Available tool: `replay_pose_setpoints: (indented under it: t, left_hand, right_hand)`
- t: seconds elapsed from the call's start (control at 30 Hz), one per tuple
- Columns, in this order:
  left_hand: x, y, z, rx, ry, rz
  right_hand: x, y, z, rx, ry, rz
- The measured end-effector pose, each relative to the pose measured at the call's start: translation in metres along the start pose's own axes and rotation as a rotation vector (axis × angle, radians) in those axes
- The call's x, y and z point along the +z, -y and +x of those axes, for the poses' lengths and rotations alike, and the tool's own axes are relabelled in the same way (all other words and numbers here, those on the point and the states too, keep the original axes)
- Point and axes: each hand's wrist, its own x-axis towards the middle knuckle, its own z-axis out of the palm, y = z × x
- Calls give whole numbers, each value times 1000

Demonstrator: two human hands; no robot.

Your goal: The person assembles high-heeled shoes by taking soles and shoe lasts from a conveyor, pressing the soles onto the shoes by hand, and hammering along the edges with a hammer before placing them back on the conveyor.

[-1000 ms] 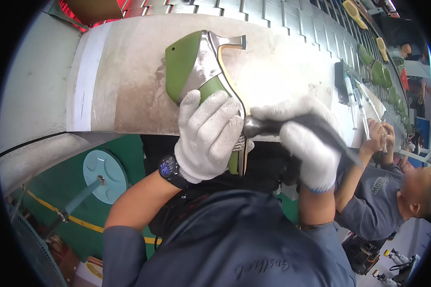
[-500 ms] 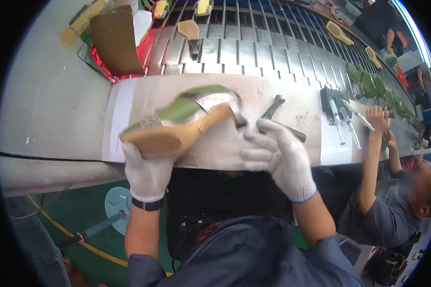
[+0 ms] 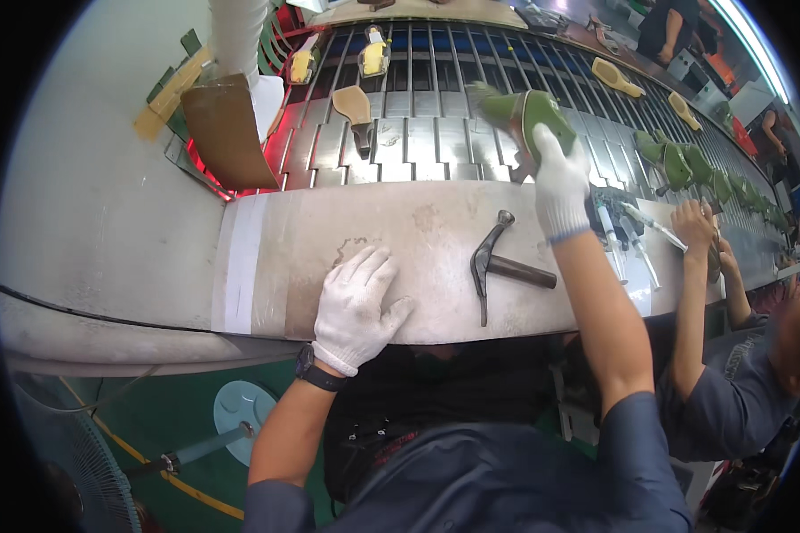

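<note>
Over the slatted conveyor, my right hand grips a green shoe from its right side. A fuzzy fringe shows at the shoe's left end, and a brown part hangs below it. My glove hides some of the shoe. On the bench, my left hand lies palm down, fingers stretched out and thumb apart, holding nothing. Between my two arms rests a hammer with a dark metal head and a brown handle. Both my hands wear white knit gloves.
Tan soles and yellow-and-white pieces lie on the conveyor. Syringes sit on the bench's right part, near a co-worker's hands. Several green shoes line the right side. A brown panel stands left.
My left hand has let go of the tan-soled shoe and come down on the bench. My right hand has moved forward from beside the hammer and now holds a green shoe over the conveyor.
</note>
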Motion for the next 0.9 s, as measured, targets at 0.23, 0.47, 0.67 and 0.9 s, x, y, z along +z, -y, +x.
replay_pose_setpoints:
  t: [0.23,0.47,0.67,0.9]
  left_hand:
    - [3,0,6,18,29,4]
    - [27,50,83,-77,141,90]
    - [40,114,218,-688,257,79]
    - [67,111,255,-627,145,-52]
  right_hand:
    - [-26,-64,78,54,-71,-837]
    - [40,-38,-18,-173,351,-458]
    - [36,-36,-26,-98,716,-495]
    - [37,-36,-21,70,484,-219]
